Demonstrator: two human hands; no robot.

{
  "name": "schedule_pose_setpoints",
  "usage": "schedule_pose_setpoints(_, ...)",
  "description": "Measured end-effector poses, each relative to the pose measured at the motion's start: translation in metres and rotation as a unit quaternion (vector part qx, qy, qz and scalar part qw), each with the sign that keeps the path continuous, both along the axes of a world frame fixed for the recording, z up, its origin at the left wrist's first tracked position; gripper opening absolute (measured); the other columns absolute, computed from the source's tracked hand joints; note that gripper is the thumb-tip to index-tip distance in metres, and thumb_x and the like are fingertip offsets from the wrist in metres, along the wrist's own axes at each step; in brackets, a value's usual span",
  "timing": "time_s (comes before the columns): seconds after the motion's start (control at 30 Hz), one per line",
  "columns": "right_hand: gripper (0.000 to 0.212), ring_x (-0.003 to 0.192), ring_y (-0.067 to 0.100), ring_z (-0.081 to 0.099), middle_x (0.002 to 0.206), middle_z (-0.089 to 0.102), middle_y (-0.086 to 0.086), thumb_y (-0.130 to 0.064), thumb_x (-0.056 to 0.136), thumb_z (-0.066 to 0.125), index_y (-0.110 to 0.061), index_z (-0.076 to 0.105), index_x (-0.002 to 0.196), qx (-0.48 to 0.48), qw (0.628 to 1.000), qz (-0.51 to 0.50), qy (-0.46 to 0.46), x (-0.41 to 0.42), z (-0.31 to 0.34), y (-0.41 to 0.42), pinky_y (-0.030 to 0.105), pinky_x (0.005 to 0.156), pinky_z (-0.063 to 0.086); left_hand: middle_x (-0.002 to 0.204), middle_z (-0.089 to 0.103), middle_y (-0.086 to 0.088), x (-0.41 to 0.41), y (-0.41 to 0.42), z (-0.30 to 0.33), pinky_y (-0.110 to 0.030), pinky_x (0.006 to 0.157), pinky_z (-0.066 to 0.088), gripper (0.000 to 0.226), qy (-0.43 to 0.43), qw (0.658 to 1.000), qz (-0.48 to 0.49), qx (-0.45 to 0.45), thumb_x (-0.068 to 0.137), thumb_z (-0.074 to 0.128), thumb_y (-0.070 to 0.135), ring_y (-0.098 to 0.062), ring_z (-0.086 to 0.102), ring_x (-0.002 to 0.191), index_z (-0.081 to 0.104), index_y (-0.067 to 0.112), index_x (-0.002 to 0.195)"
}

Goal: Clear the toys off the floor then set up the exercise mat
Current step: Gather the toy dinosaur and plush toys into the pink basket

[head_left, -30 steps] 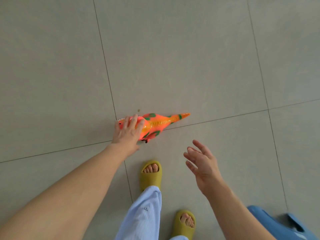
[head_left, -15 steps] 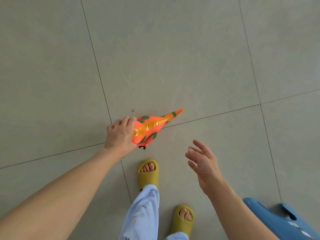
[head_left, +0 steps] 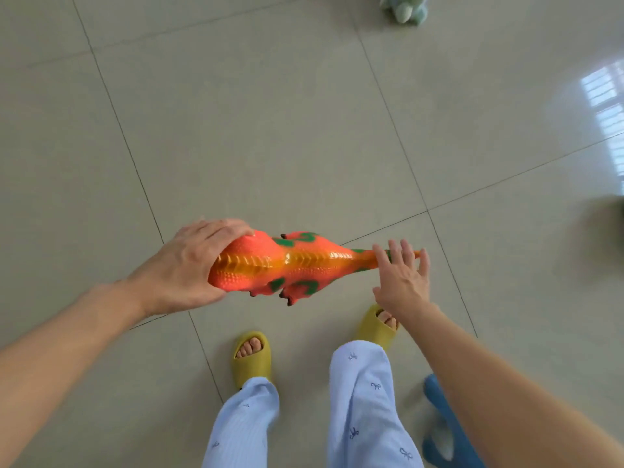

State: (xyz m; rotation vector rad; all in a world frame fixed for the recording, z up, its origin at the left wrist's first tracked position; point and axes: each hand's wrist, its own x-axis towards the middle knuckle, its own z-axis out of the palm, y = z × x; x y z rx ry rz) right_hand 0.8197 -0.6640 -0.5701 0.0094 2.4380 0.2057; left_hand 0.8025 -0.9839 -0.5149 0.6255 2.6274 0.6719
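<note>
An orange toy dinosaur (head_left: 297,263) with green patches hangs in the air above the grey tiled floor, lying level with its tail pointing right. My left hand (head_left: 184,265) grips its head end, fingers wrapped over the top. My right hand (head_left: 403,276) is spread with straight fingers at the thin tail, which passes behind the fingers. A pale green plush toy (head_left: 407,8) lies on the floor at the top edge.
My feet in yellow slippers (head_left: 251,358) and light blue trousers stand below the toy. A blue plastic object (head_left: 445,423) sits on the floor at the lower right. A dark blurred thing (head_left: 611,211) shows at the right edge.
My left hand has lifted the dinosaur off the floor and up toward me. My right hand has moved up to the tail. The view has tilted, showing the plush toy.
</note>
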Motion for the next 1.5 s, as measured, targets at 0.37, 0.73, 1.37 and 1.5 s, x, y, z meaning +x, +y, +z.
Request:
schedule_pose_setpoints(0.37, 0.033, 0.106, 0.028, 0.056, 0.115, 0.055, 0.007, -0.033, 0.089, 0.052, -0.016, 0.043, 0.116, -0.092, 0.983, -0.087, -0.130, -0.022, 0.007, 0.120, 0.032, 0.075, 0.041, 0.132, 0.053, 0.004, -0.060, 0.116, 0.027, -0.048, 0.105, 0.019, 0.083, 0.009, 0.993, -0.107, -0.049, 0.061, 0.081, 0.019, -0.014, 0.050, 0.121, 0.034, 0.032, 0.128)
schedule_pose_setpoints(0.73, 0.020, 0.079, 0.022, 0.058, 0.081, 0.055, 0.000, -0.026, 0.083, 0.049, -0.019, 0.051, 0.102, -0.169, 0.973, -0.151, -0.034, -0.025, 0.028, 0.195, 0.028, 0.064, 0.041, 0.139, 0.033, -0.012, -0.087, 0.293, 0.029, -0.025, 0.093, 0.033, 0.065, -0.148, 0.800, 0.570, 0.117, 0.080, 0.059, 0.001, -0.023, 0.041, 0.122, 0.031, 0.011, 0.138)
schedule_pose_setpoints(1.37, 0.019, 0.065, 0.013, 0.058, 0.074, 0.060, 0.001, -0.036, 0.074, 0.052, -0.018, 0.057, 0.078, -0.603, 0.635, -0.474, -0.091, -0.103, 0.091, 0.306, 0.023, 0.060, 0.048, 0.062, 0.064, -0.007, -0.155, 0.534, 0.019, -0.026, 0.049, 0.045, 0.022, -0.613, 0.692, 0.323, 0.202, 0.080, 0.054, 0.018, -0.022, 0.055, 0.045, 0.072, 0.008, 0.072)
schedule_pose_setpoints(1.5, 0.025, 0.084, 0.014, 0.059, 0.097, 0.063, -0.001, -0.045, 0.091, 0.049, -0.024, 0.061, 0.094, -0.581, 0.542, -0.607, 0.013, -0.112, 0.079, 0.365, 0.029, 0.082, 0.046, 0.057, 0.067, -0.004, -0.196, 0.558, 0.014, -0.027, 0.053, 0.052, 0.015, -0.591, 0.692, 0.358, 0.208, 0.085, 0.045, -0.001, -0.011, 0.065, 0.046, 0.053, 0.005, 0.074)
